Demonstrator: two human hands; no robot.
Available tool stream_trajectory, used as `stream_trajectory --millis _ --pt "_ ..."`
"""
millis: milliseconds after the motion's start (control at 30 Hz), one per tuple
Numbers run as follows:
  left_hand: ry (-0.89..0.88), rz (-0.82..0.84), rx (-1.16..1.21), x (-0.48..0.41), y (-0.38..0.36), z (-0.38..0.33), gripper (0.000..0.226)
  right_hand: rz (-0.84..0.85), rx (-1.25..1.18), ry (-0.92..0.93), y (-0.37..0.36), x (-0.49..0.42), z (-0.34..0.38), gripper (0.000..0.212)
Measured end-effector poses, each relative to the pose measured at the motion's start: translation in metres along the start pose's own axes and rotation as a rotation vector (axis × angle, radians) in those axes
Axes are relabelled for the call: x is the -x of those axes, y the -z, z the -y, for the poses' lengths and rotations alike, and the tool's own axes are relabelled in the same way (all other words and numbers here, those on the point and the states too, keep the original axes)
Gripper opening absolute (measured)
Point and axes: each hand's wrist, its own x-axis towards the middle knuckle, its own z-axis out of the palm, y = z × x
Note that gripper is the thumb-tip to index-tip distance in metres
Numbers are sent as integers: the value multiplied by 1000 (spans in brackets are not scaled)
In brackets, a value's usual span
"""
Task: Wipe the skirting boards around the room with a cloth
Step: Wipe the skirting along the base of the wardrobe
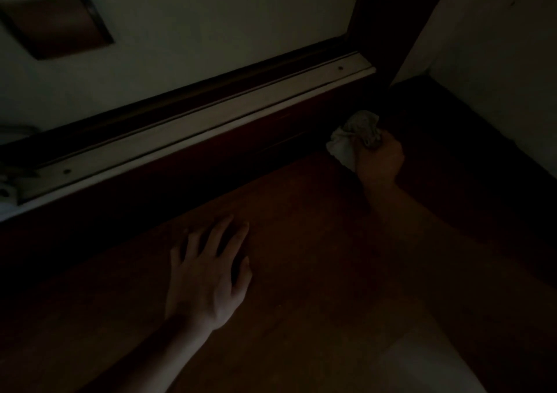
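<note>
Head view is showing the right hand [380, 160] closing its grip on the crumpled cloth [355, 138] beside the dark skirting board [229, 151], which is running leftward, while the left hand [208, 275] is lying flat and spread on the floor [316, 272].

We see a very dim, underexposed view; most of the floor [301, 242] sinks into deep shadow. Faint light catches the pale wall [211, 16] and the threshold strip [193, 130]. Detail is soft and grainy, and straight edges bow slightly toward the frame's borders.
</note>
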Motion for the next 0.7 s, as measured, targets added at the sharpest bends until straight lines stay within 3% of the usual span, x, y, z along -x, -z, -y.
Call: stream_trajectory --millis 300,433,700 --pt "14 37 -9 1 4 -1 59 213 -35 307 -39 91 22 6" --pt "-18 145 -58 -5 19 -10 64 159 -15 237 -23 59 16 8" --pt "-329 288 -1 -51 31 -77 59 55 9 -15 17 -29 -7 15"
